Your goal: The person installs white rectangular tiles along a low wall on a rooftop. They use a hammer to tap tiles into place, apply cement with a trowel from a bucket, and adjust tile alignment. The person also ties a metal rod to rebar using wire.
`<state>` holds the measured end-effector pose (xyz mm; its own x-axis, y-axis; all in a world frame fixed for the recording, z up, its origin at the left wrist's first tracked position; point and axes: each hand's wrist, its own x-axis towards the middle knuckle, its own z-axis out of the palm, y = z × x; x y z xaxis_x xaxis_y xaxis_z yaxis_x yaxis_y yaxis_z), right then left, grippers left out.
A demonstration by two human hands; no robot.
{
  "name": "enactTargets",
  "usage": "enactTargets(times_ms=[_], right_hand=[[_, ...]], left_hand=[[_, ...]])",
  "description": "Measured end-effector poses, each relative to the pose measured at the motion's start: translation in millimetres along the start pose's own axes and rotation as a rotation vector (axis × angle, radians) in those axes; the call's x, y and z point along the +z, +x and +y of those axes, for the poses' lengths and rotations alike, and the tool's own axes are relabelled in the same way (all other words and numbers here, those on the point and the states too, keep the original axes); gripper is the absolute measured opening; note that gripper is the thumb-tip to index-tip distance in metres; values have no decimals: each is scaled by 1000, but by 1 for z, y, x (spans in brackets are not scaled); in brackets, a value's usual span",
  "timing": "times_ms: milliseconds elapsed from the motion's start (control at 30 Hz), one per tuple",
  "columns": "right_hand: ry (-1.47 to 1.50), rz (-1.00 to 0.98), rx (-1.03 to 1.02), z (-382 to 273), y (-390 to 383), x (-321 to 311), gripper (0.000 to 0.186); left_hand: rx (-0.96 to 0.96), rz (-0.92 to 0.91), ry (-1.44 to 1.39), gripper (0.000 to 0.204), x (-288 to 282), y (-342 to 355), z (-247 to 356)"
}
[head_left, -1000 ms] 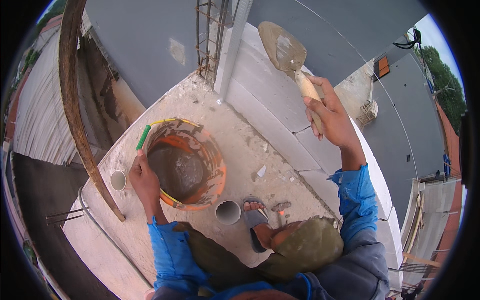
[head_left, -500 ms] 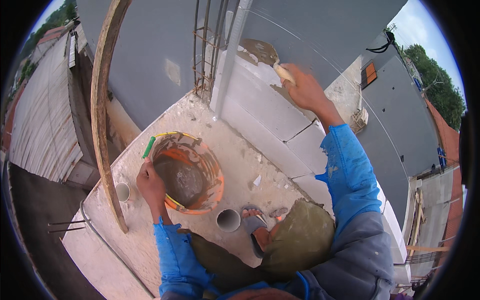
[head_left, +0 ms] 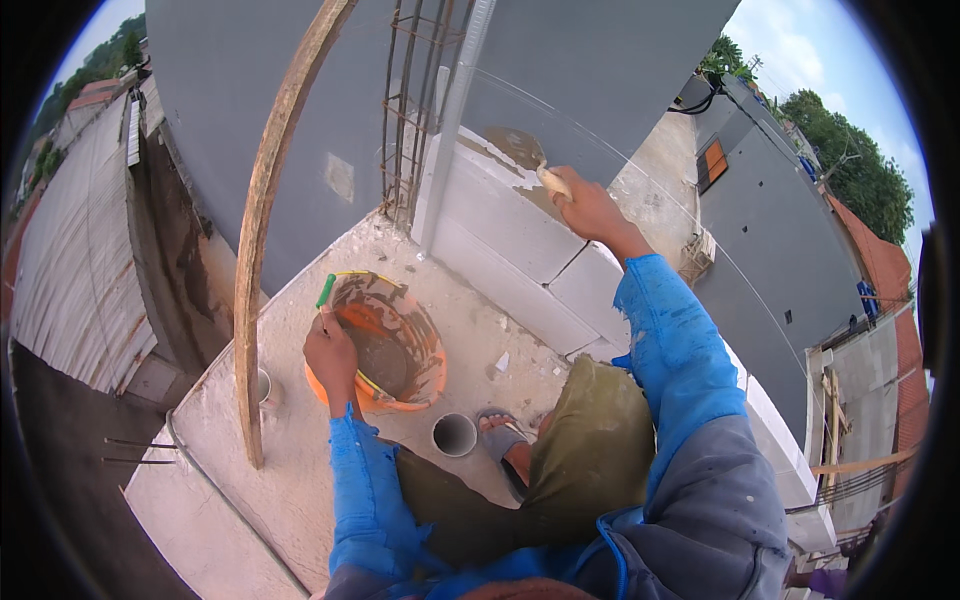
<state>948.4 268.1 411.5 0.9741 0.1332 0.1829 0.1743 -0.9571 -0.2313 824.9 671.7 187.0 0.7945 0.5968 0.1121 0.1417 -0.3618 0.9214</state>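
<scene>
My right hand (head_left: 592,208) is wrapped round the pale handle of a trowel (head_left: 553,182). Its blade end reaches wet grey mortar (head_left: 515,147) along the top of a low wall of white blocks (head_left: 505,215); where blade and mortar part is hard to make out. On the left, my left hand (head_left: 331,355) is closed at the near-left side of an orange bucket (head_left: 432,362), by its yellow wire handle and green grip (head_left: 326,290). Fingers there are partly hidden. Grey mortar coats the bucket's inside and lies in its bottom.
A curved wooden pole (head_left: 262,230) stands left of the bucket. Upright rebar (head_left: 408,95) and a metal straightedge (head_left: 455,110) rise at the wall's far end. A pipe stub (head_left: 455,435) opens near my foot. A string line crosses above the blocks; the slab edge drops off left.
My right hand and the trowel have come slightly nearer along the wall top. My left hand stays at the bucket, which looks more tilted. The whole view has shifted a little.
</scene>
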Motion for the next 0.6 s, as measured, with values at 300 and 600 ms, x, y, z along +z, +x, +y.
enactTargets(times_ms=[300, 600], right_hand=[[-40, -456, -363, -124, -146, 63, 46], [46, -650, -585, -125, -183, 250, 44]], left_hand=[[11, -138, 164, 57, -22, 22, -11], [46, -284, 127, 59, -26, 28, -20]])
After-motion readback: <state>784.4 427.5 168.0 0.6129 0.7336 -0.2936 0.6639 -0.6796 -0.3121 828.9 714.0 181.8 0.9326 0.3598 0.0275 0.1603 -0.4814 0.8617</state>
